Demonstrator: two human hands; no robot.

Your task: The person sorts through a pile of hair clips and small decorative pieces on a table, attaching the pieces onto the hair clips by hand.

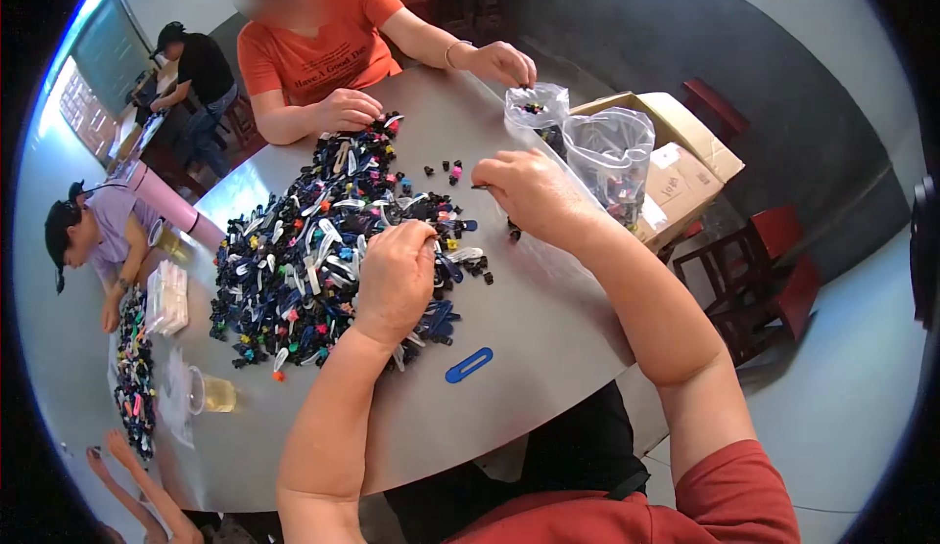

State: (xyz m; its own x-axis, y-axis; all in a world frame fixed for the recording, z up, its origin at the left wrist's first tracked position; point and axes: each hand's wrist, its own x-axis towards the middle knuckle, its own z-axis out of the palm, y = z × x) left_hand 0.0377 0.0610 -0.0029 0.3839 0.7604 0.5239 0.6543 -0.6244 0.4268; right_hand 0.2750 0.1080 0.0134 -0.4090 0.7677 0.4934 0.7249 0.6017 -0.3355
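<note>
A large heap of hair clips (294, 280), small claw clips and snap clips in black, white and bright colours, covers the middle of the table. My left hand (394, 275) is at the heap's right side with its fingers pinched together; whatever they hold is hidden. Above the table near the plastic bags, my right hand (539, 191) pinches a small dark hair clip at its fingertips. A larger blue snap clip (469, 365) lies alone in front of me. Several small claw clips (453, 174) are scattered between my hands and the person opposite.
An open clear bag (609, 142) holding clips stands by a cardboard box (685, 177) at the table's right edge, beside a smaller bag (537, 103). Across sits a person in an orange shirt (323, 64). At left are a cup (213, 392), a pink flask (171, 201) and other people.
</note>
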